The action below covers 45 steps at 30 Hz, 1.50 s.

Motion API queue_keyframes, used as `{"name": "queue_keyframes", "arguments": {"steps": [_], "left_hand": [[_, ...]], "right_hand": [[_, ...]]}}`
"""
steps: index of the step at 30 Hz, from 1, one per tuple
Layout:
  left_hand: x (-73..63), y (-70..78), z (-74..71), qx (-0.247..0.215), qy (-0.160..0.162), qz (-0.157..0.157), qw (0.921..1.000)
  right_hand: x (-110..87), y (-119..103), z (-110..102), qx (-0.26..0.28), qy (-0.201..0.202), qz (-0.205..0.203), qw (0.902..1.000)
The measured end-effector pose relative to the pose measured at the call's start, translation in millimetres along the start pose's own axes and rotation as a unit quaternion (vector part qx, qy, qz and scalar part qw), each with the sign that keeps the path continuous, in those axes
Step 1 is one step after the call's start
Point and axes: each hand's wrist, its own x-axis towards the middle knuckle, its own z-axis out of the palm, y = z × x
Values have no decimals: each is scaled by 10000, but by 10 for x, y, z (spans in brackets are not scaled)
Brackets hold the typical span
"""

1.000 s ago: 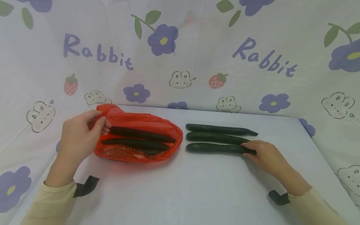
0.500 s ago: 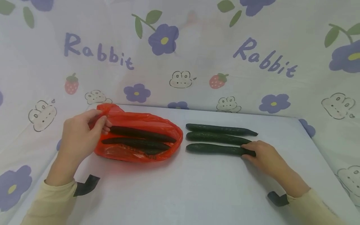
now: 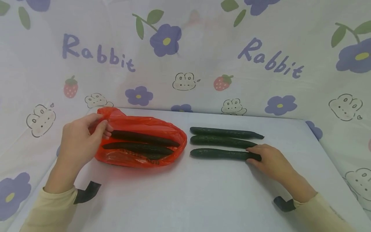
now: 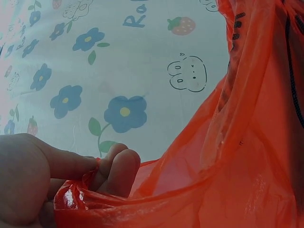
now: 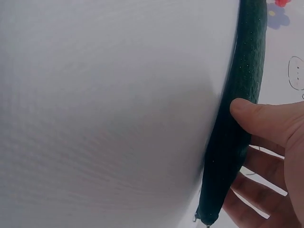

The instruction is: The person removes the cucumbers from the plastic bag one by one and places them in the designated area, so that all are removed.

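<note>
My left hand [image 3: 79, 140] pinches the rim of a red plastic bag [image 3: 145, 120] at its left end. Thin red film bunches between thumb and fingers of this hand [image 4: 71, 175] in the left wrist view. Dark green cucumbers [image 3: 145, 138] lie inside the bag, partly covered by its front side. To the right, three cucumbers lie side by side: a far one [image 3: 226, 132], a middle one [image 3: 223, 141] and a near one [image 3: 217, 154]. My right hand [image 3: 273, 162] grips the near cucumber's right end, thumb on the near side and fingers on the far side.
Everything rests on a white table [image 3: 185, 199]. Behind it hangs a white cloth [image 3: 203, 58] printed with flowers, rabbits and strawberries. A black strap piece [image 3: 88, 192] sticks out at the left cuff, another black piece [image 3: 284, 204] at the right cuff.
</note>
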Motion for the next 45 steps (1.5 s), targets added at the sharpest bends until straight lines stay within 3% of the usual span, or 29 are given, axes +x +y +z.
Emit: {"name": "queue_keyframes", "arguments": {"steps": [16, 26, 37, 45], "left_hand": [[0, -18, 2, -60, -16, -18, 10000], [7, -10, 11, -39, -16, -40, 10000], [14, -19, 20, -98, -44, -56, 9999], [4, -22, 20, -34, 28, -1, 10000]], "right_hand": [[20, -48, 29, 60, -155, 208, 9996], [20, -42, 56, 106, -91, 101, 9999], [68, -87, -46, 342, 318, 98, 9989], [209, -201, -165, 749, 1158, -338, 9899]]}}
